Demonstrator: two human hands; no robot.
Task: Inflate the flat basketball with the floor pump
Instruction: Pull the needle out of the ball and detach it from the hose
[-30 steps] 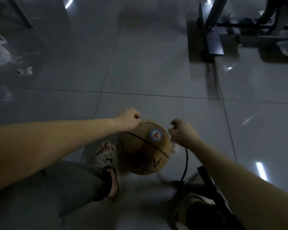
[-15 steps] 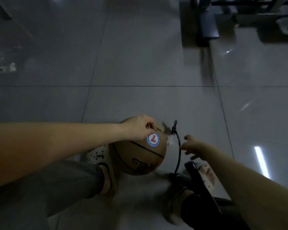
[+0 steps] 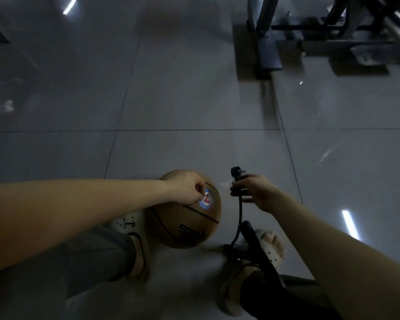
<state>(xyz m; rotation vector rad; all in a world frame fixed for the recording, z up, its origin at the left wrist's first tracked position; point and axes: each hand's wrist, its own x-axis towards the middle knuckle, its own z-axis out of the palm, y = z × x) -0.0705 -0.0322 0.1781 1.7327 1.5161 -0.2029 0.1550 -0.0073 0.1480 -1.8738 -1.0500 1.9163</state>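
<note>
The tan basketball [image 3: 185, 224], round with dark seams and a blue-ringed logo [image 3: 207, 201], is sitting on the floor [image 3: 194, 88]. The left hand [image 3: 189, 190] is resting curled on top of it, though whether it is pinching anything is unclear. Just right of the ball, the right hand [image 3: 256, 192] is gripping the black pump hose [image 3: 240, 214], nozzle end up.

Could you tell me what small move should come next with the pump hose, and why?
Probably move the hose head to the top of the basketball: the right hand grips the hose beside the ball, not connected, while the left hand pinches a thin item by the logo.
</note>
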